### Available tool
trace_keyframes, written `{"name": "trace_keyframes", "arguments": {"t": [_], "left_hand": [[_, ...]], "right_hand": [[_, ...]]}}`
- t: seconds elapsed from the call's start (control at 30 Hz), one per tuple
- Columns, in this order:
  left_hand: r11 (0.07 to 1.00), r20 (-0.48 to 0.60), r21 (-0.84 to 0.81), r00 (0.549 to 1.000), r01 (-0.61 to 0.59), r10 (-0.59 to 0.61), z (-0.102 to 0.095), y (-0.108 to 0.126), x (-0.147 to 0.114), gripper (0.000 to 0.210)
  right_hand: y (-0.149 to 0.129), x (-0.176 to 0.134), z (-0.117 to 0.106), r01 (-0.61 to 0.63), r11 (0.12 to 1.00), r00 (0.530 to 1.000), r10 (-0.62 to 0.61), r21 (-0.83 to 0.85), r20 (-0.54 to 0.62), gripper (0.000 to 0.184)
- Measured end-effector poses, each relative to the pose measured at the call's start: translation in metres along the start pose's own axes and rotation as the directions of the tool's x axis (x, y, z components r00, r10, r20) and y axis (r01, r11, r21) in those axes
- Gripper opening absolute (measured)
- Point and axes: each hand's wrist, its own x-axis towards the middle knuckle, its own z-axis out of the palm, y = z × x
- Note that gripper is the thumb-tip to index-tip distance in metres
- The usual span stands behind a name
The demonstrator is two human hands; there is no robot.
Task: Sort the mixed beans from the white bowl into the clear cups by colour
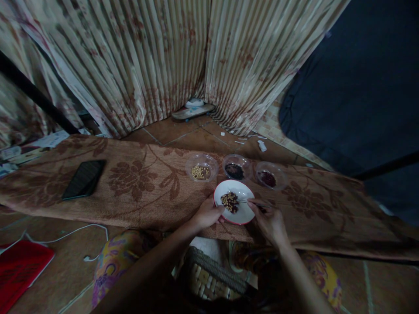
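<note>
My left hand (211, 212) grips the near-left rim of a white bowl (242, 213) with a red edge. Inside the bowl lies a small heap of mixed beans (230, 202), some pale yellow, some dark. My right hand (269, 221) is closed on a thin metal utensil (243, 201), whose tip reaches the beans; its exact kind is too small to make out. Just beyond the bowl stand three clear plastic bowls: one with yellow beans (199, 172), one with black beans (235, 171), and one with dark red beans (267, 178).
A brown flowered cloth (157, 187) covers the long low table. A black tablet (84, 179) lies on its left part. Behind are striped curtains (163, 56) and a skateboard (193, 111) on the tiled floor. A white cable (81, 229) and a red bag-like item (24, 270) lie lower left.
</note>
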Motion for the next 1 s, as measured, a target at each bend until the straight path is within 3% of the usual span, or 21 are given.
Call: {"name": "trace_keyframes", "arguments": {"t": [0.47,1.0], "left_hand": [[1.000,-0.024,0.008,1.000,-0.003,0.003,0.0001,-0.0002,0.0012,0.030],[1.000,-0.020,-0.003,1.000,-0.003,0.003,0.0007,-0.0056,0.0024,0.025]], "right_hand": [[0.0052,-0.0070,-0.0002,0.003,1.000,1.000,-0.004,-0.018,-0.008,0.032],[0.0049,-0.0047,0.0017,0.029,1.000,1.000,-0.029,0.003,0.003,0.032]]}}
